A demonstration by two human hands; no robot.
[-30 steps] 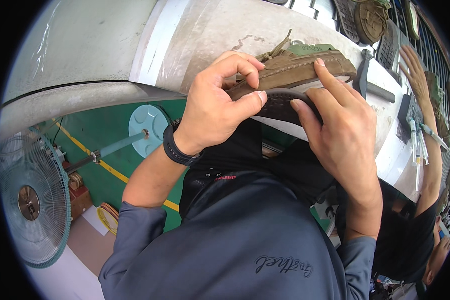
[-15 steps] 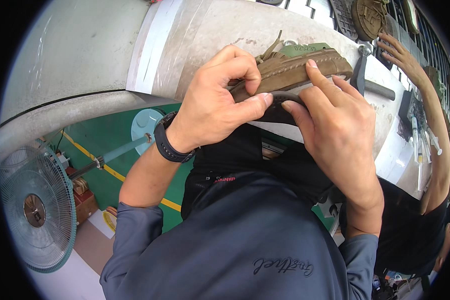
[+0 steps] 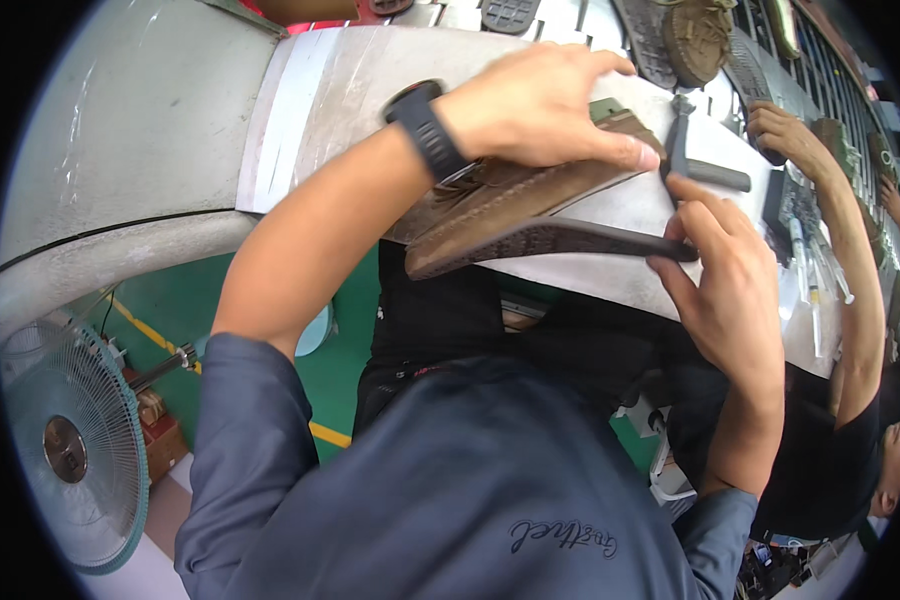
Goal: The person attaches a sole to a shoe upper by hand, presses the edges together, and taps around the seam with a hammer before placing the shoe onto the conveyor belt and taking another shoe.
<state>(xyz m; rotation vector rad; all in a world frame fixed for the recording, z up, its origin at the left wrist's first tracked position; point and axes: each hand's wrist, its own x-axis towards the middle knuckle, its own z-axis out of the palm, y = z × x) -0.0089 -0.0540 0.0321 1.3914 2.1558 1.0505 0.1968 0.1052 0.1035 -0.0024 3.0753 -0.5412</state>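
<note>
A brown shoe upper [image 3: 530, 190] with a stitched edge lies on its side on the pale work surface. Its right end and a bit of green show between the spread thumb and fingers of my left hand [image 3: 530, 105], which reaches over it wearing a black watch. My right hand [image 3: 720, 260] pinches one end of a dark shoe sole [image 3: 560, 238] between thumb and fingers. The sole stretches leftward along the shoe's near side; a gap separates them at the right, while at the left end they come close together.
Beyond the shoe lie a hammer [image 3: 715, 175], several loose soles and a finished brown shoe [image 3: 697, 45]. Syringes [image 3: 805, 260] sit at the right, close to a co-worker's arm [image 3: 850, 250]. A standing fan [image 3: 65, 450] is at the lower left.
My left hand has let go of the sole edge and moved up over the shoe. My right hand has shifted right and down, drawing the sole's end away from the upper.
</note>
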